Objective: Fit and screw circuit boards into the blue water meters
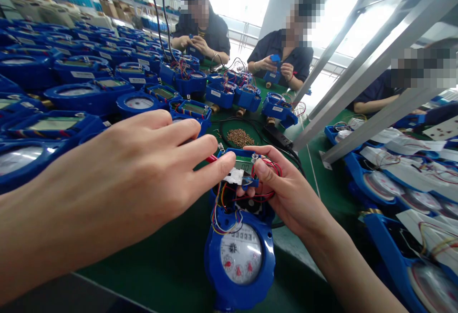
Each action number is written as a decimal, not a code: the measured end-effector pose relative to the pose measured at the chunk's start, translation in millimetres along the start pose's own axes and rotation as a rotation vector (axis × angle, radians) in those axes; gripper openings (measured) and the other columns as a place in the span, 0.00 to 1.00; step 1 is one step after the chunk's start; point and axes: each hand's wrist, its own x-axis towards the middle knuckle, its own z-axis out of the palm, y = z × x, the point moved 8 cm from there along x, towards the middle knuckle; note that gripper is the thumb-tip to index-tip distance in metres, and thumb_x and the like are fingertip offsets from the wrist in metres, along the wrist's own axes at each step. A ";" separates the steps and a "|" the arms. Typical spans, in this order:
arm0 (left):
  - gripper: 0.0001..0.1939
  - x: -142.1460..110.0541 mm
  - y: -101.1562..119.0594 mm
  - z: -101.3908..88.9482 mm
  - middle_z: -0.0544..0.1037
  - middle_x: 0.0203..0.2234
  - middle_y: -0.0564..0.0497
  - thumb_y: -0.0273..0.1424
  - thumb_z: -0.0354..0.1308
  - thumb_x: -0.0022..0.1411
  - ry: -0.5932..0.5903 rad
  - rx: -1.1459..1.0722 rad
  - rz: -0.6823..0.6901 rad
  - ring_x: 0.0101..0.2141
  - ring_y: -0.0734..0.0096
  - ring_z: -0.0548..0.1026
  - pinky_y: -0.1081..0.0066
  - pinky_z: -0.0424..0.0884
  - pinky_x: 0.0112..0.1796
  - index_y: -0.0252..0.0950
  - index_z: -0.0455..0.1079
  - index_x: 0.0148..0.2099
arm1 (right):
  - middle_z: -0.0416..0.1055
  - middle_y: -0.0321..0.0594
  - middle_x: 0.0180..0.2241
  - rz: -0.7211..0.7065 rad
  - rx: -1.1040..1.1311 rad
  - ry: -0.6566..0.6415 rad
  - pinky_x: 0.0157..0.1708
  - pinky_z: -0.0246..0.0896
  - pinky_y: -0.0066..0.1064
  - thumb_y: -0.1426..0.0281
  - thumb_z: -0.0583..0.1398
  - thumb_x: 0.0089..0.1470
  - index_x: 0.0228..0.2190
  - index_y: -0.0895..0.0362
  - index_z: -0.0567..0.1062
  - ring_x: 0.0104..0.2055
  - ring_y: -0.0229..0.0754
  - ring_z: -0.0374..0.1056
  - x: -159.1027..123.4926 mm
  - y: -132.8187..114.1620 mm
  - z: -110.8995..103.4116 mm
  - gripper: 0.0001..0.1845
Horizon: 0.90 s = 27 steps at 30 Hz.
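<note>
In front of me a blue water meter (239, 255) has its round dial facing up and its electronics housing open, with coloured wires (223, 201) coming out. My right hand (277, 179) grips a small blue display module (244, 164) above the housing, thumb on its right edge; red wires (274, 172) loop beside that thumb. Over the module's left side, my left hand (157, 165) is closed, its fingertips at a white piece (234, 176). A bit of red (212, 158) shows by its fingers; what it belongs to is mostly hidden.
A pile of small brass screws (240, 137) lies on the green table (143, 265), near a black power strip (277, 137). Many blue meters (91, 96) crowd the left; others stand right, beyond a metal post (343, 98). Several co-workers sit across, including one person handling a blue part (275, 58).
</note>
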 end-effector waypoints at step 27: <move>0.20 -3.1 11.7 8.9 0.77 0.30 0.49 0.20 0.42 0.68 0.006 0.259 0.221 0.28 0.59 0.70 0.61 0.62 0.25 0.40 0.74 0.47 | 0.75 0.31 0.29 -0.036 0.029 -0.036 0.28 0.69 0.20 0.63 0.70 0.56 0.46 0.55 0.70 0.26 0.32 0.75 0.9 -2.8 2.7 0.21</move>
